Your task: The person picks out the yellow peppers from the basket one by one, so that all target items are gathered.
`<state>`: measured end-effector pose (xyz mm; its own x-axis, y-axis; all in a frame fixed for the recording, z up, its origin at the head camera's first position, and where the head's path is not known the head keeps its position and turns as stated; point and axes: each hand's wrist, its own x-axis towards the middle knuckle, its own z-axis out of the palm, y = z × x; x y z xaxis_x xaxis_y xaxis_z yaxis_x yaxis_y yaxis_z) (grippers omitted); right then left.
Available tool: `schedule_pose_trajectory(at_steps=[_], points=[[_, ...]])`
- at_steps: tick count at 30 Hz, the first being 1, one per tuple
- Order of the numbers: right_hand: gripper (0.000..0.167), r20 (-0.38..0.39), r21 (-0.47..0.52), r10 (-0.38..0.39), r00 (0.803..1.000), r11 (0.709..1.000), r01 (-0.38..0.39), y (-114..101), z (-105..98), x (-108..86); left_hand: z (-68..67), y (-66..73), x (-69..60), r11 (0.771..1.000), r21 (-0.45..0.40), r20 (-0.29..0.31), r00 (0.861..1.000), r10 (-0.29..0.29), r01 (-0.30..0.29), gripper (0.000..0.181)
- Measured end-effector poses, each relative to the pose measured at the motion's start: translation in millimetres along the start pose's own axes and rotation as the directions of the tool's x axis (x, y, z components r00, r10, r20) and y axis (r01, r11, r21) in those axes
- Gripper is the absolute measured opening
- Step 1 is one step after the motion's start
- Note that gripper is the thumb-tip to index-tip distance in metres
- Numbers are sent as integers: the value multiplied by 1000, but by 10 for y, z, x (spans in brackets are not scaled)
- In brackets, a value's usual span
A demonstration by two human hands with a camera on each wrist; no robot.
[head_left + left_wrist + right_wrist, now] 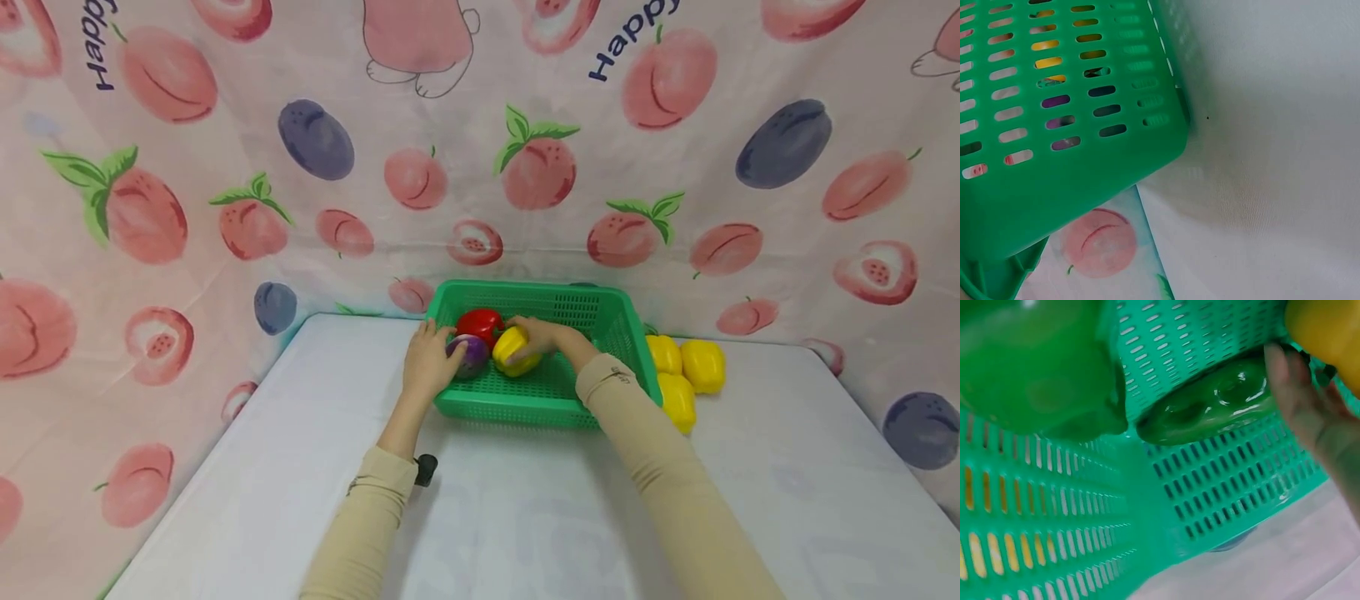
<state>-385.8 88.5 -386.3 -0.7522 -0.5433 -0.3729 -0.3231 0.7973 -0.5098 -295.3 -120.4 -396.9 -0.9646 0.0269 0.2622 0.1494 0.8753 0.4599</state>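
A green plastic basket (517, 412) stands at the back of the table. My left hand (427, 358) grips its left rim, with the thumb inside beside a round purple vegetable (472, 357) whose kind I cannot make out. My right hand (542, 336) reaches into the basket and holds a yellow bell pepper (512, 353). Behind these lies a red bell pepper (480, 323). The right wrist view also shows a long glossy green pepper (1210, 400) on the basket floor and a large blurred green vegetable (1035, 369); my forearm hides that side in the head view.
Several yellow bell peppers (678, 402) sit on the white table (300, 500), against the basket's right side. A fruit-print cloth (450, 125) hangs behind the table and along its sides. A small black object (425, 470) shows by my left wrist.
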Motion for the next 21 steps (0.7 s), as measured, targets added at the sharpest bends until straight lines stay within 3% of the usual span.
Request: schedule_pose_trajectory(at_steps=[5,9,15,19,21], points=[[86,-70,-105,58,996,992,-65,-29,2,1,15,8,15,1000,-2,-1,1000,3,-3,44],[83,-82,-127,39,996,991,-49,10,-20,19,28,7,15,1000,-5,4,1000,1,-1,45],[80,-34,9,-14,999,1000,15,61,-59,46,13,1,-2,1000,-7,4,1000,-16,16,44],[84,12,68,5,1000,998,-5,20,-46,39,1,-2,1,1000,-8,2,1000,-19,19,43],[86,9,49,19,1000,999,-19,-12,-25,37,1,1,4,1000,-6,3,1000,-17,17,43]])
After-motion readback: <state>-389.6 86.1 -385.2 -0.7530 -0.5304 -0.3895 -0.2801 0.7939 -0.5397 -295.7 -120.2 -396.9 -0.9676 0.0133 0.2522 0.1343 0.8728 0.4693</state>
